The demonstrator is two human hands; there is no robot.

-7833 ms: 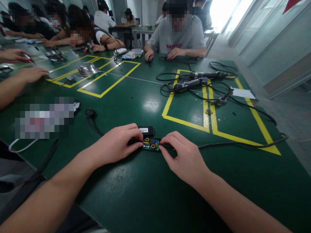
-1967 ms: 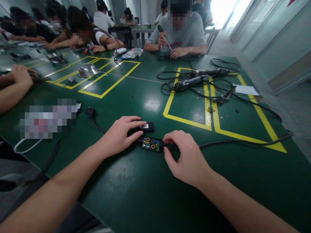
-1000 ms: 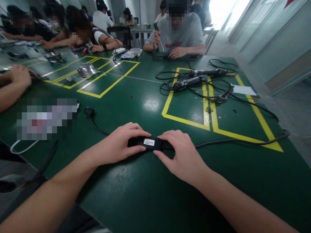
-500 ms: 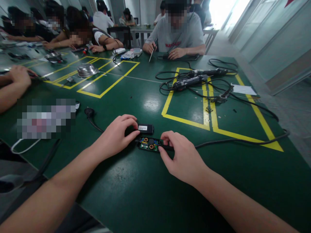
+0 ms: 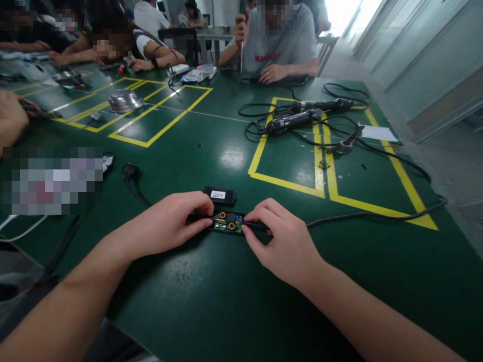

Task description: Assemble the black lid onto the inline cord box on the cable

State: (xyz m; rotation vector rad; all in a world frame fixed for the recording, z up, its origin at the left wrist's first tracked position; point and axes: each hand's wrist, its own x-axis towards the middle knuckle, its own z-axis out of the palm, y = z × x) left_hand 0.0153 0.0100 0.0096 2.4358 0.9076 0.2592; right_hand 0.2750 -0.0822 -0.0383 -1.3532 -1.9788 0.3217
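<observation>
An open black plastic case [image 5: 227, 230] lies on the green table, with a green circuit board [image 5: 222, 221] and copper-wound coils showing inside. My left hand [image 5: 184, 216] is closed in a pinch at the case's left end, where a black cord meets it. At the opposite end, my right hand [image 5: 277, 229] pinches the black cable [image 5: 257, 225], its fingertips against the case. Just behind the case rests its ribbed black cover [image 5: 229, 196], bearing a white label. My fingers hide both cable entries.
A black plug [image 5: 130, 171] lies to the left, near a blurred-out packet [image 5: 56, 183]. Electric screwdrivers [image 5: 294, 120] with coiled cords lie back right, beside yellow tape. A metal bowl [image 5: 124, 101] stands back left. Across the table a person [image 5: 269, 50] holds a screwdriver upright.
My left fingers have moved from beside the cover down onto the case's left end. My right hand keeps its pinch. The person opposite has raised the screwdriver upright.
</observation>
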